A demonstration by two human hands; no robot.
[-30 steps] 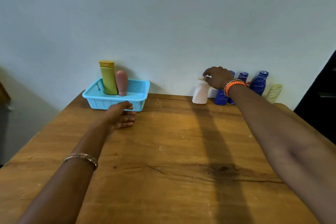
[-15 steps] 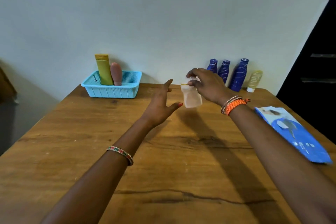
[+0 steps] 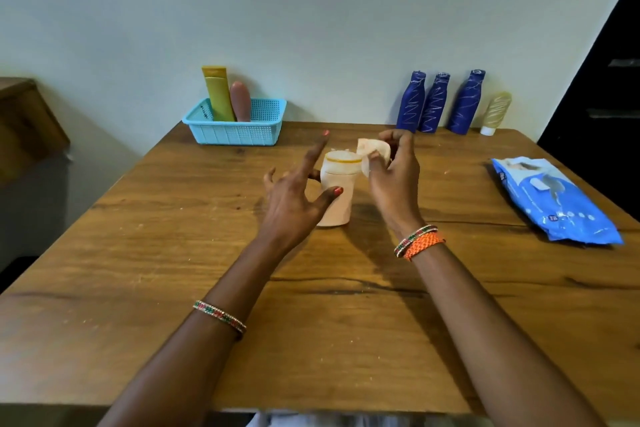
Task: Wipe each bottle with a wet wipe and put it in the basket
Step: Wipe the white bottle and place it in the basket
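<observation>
The wooden counter [image 3: 138, 270] runs up to a pale wall at the far side. Its near edge is at the bottom of the view, and its left edge slants away toward a dark cabinet [image 3: 24, 121]. There is a lot of bare wood near the person and on the left.

A white bottle [image 3: 337, 196] stands upright in the middle of the counter. The left hand [image 3: 294, 199] is right beside it on the left, with fingers spread wide. Its thumb touches the front of the bottle, and one finger shows behind it. The right hand [image 3: 394, 180] is just to the right of the bottle's top. Its fingers pinch a wet wipe [image 3: 372, 152], and the wipe touches the bottle's cap.

The blue basket [image 3: 239, 133] sits at the far left by the wall. A yellow tube [image 3: 219, 94] and a pink bottle [image 3: 240, 100] stand in it. Three dark blue bottles [image 3: 438, 102] stand in a row at the far right, with a pale tube [image 3: 496, 111] next to them. A blue pack of wipes [image 3: 557, 204] lies flat on the right side, near that edge, well apart from the hands.
</observation>
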